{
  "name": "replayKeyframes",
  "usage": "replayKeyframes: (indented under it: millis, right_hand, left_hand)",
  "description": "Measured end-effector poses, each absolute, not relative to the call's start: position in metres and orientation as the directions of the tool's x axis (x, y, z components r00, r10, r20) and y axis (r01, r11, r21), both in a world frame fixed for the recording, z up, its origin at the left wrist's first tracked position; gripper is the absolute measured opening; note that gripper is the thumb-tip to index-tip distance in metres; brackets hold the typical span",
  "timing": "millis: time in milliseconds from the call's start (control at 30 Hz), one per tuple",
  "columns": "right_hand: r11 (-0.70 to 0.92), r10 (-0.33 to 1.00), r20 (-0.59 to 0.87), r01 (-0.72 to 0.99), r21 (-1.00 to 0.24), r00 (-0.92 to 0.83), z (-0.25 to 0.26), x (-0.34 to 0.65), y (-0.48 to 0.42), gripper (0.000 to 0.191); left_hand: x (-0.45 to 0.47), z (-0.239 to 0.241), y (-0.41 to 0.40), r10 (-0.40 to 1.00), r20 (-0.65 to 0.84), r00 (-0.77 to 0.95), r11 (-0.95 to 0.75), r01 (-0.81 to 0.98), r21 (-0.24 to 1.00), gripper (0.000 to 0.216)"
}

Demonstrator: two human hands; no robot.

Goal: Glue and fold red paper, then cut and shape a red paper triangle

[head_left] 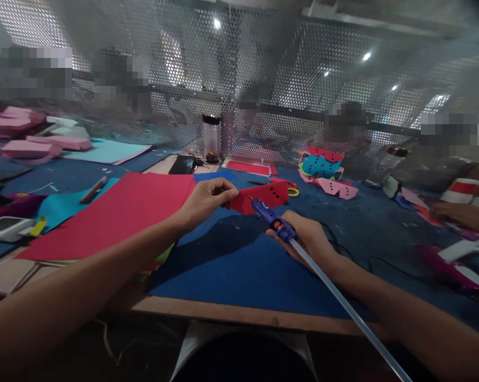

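My left hand (207,200) pinches the left end of a small red foam piece (263,195) and holds it just above the blue sheet (239,265). My right hand (309,239) grips a blue glue gun (272,220). Its nozzle points at the red piece's lower edge. A long clear glue stick (343,302) trails from the gun back over my right forearm.
A large red sheet (112,215) lies left of my hands, with cyan sheets and pink foam shapes beyond it. A clear jar (211,138), a black object and cut foam pieces (323,167) lie farther back. A perforated metal screen closes the rear. Another person's hand (458,212) rests at right.
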State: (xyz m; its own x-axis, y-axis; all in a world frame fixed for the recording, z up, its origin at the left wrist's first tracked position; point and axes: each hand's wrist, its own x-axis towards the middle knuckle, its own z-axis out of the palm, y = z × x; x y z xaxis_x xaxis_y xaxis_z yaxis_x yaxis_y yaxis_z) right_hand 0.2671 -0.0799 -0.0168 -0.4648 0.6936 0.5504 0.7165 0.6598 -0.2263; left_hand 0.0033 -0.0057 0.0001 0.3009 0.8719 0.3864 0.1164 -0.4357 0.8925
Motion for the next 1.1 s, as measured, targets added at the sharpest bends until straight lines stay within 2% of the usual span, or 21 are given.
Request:
replayKeyframes:
  millis: [333, 733, 1100]
  right_hand:
    - [0.677, 0.689, 0.541, 0.695, -0.243, -0.482, -0.0124, 0.2663, -0.0830, 0.021]
    - [0.671, 0.675, 0.569, 0.713, -0.205, -0.471, -0.0149, 0.2658, -0.0817, 0.022]
    - [0.669, 0.691, 0.563, 0.696, -0.260, -0.453, -0.0141, 0.2658, -0.0828, 0.024]
  left_hand:
    - [0.0033, 0.0029, -0.0082, 0.875, 0.388, 0.291, -0.436, 0.121, 0.892, 0.023]
    - [0.0023, 0.0028, -0.0076, 0.873, 0.389, 0.293, -0.437, 0.122, 0.891, 0.024]
    - [0.0033, 0.0039, -0.0079, 0.875, 0.383, 0.295, -0.428, 0.105, 0.898, 0.024]
